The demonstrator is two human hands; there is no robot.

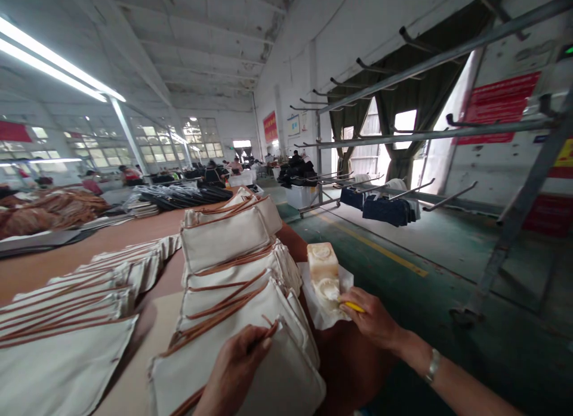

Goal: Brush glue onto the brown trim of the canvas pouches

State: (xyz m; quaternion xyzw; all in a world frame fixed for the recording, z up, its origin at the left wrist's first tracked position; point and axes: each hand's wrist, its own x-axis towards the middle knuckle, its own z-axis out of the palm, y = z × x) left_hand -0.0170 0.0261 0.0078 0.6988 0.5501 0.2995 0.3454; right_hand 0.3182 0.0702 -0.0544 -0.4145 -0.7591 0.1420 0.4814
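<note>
My left hand [244,353] is closed in a pinch on the end of a thin brown leather strap [271,326], above the nearest cream fabric pieces [286,368]. These pieces, edged with brown strips, lie overlapped in a tall row in front of me. My right hand [369,314] grips a yellow-handled tool [354,307] at a cut-open plastic container [323,264] smeared with a whitish paste [330,289]. The tool's working end is hidden at the container's mouth. Under the container lies a white sheet [347,279] at the table's right edge.
More cream pieces [80,290] lie fanned out on the brown table [152,222] at left. Dark bundles [183,194] and brown material [54,208] are piled farther back. A metal rack [514,231] with prongs and hanging dark pieces [387,210] stands on the green floor at right.
</note>
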